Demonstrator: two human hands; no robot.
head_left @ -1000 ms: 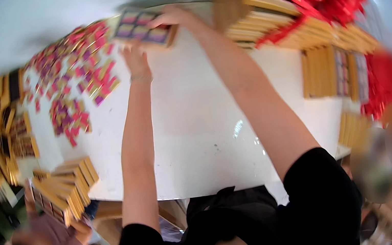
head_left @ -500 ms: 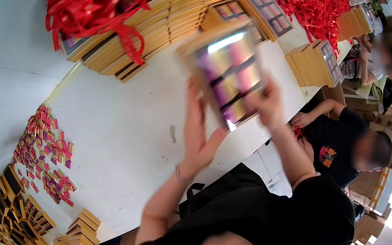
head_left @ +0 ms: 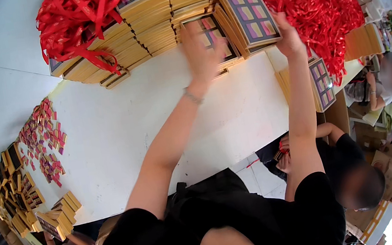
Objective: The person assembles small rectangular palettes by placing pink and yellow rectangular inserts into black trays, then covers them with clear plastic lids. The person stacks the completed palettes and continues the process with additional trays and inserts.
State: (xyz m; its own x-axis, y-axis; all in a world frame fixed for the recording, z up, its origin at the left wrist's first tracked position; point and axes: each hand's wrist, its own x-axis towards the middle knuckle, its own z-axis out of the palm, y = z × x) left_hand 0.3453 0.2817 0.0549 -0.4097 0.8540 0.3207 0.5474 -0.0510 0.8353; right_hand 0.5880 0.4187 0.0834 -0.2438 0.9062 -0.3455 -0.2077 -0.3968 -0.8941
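At the far right of a broad white tabletop [head_left: 115, 136], a flat rectangular box with gold sides and a dark face of six pink, purple and yellow windows [head_left: 252, 15] sits beside the person's right hand [head_left: 291, 39]. What lies under it is mostly hidden; gold edges show along its left side, but whether it lies flat or leans on them cannot be told. Motion blur softens the left hand [head_left: 202, 51], which covers part of a second gold-sided box with a dark windowed face [head_left: 215, 33] just to the left. A tangled heap of glossy red ribbon [head_left: 81, 22] is cut off by the upper edge and hides part of the tall stacks of gold-edged boxes [head_left: 155, 30].

The first box shows its face upward, its long axis running away from the person, the far end leaning left.

Both arms reach forward, the left slanting toward the right. The right hand is at the box's right long edge, toward the near corner; its fingers are partly hidden, so whether they pinch cannot be told. The left hand's fingers extend upward, the thumb spread away to the right; contact with the second box cannot be made out.
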